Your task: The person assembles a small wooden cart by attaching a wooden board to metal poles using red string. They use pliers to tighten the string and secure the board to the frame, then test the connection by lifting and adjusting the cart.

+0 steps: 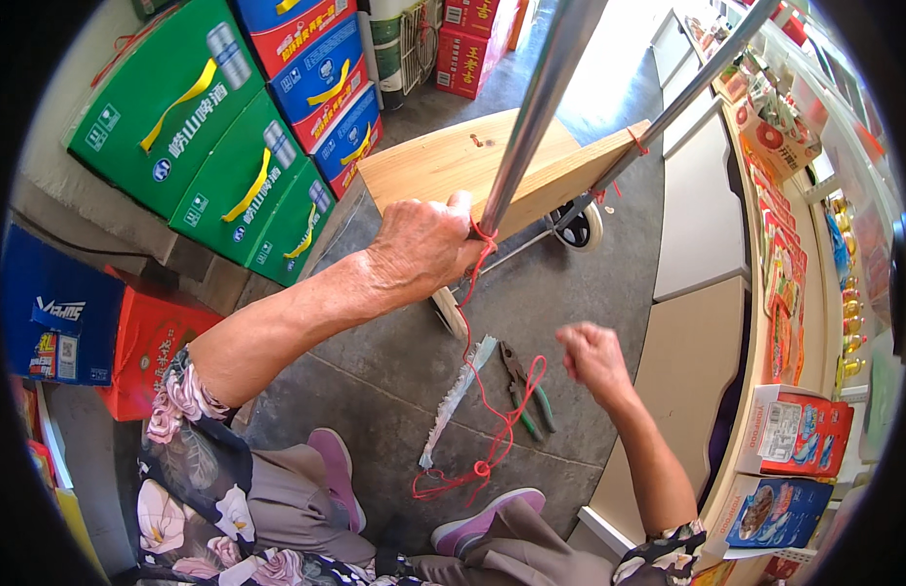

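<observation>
A hand trolley with metal poles [543,103] stands before me, a flat wooden board [443,161] and an upright wooden plank [570,181] against its frame. My left hand [423,239] is closed at the lower end of the near pole, where red string [484,237] is looped; its fingertips are partly hidden. From there the string trails down to a loose tangle on the floor. My right hand [594,361] hangs curled to the right, slightly blurred; whatever it may hold is not visible. Below lie green-handled pliers [527,391] and a frayed pale strip [458,400].
Green cartons [194,166] and blue-red cartons [326,88] are stacked at left, with a red bag [165,332] nearer. Along the right runs a shelf unit [702,205] carrying packaged goods. A trolley wheel [580,225] rests beyond the plank. My shoes [487,518] are close to the tangle.
</observation>
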A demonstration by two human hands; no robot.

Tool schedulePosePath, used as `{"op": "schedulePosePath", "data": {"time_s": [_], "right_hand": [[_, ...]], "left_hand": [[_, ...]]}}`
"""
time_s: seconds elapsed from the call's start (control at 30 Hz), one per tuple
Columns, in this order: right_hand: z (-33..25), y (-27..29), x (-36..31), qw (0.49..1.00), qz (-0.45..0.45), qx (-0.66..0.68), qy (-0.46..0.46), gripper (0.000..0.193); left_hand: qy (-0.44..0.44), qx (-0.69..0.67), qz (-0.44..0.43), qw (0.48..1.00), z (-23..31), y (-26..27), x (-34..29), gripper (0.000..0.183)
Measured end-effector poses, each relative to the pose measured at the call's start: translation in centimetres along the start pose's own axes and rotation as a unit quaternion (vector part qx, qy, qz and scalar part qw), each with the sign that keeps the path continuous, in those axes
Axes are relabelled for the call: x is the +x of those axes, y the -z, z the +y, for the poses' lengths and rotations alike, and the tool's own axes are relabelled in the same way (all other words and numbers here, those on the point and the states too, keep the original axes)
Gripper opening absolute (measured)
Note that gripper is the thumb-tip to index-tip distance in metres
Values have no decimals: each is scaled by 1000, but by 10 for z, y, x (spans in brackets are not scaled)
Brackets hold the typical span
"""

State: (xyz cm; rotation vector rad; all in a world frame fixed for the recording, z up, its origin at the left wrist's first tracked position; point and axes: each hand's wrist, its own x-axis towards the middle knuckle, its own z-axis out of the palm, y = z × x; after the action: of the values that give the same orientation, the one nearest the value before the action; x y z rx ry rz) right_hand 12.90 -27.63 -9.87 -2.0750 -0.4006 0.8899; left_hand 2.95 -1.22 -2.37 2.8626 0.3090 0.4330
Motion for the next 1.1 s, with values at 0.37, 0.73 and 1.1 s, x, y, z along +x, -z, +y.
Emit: {"op": "schedulePosePath", "data": {"time_s": [0.37,0.73,1.1], "right_hand": [[160,-98,-54,950,133,-259,114,20],[172,-102,-56,905,220,-341,130,56],[154,-138,-20,840,-76,-335,420,32]], "left_hand": [[-24,-9,29,999,-3,1,-1,37],[2,193,-39,980,9,74,-33,39],[177,-245,-741,599,-9,-75,-154,22]]}}
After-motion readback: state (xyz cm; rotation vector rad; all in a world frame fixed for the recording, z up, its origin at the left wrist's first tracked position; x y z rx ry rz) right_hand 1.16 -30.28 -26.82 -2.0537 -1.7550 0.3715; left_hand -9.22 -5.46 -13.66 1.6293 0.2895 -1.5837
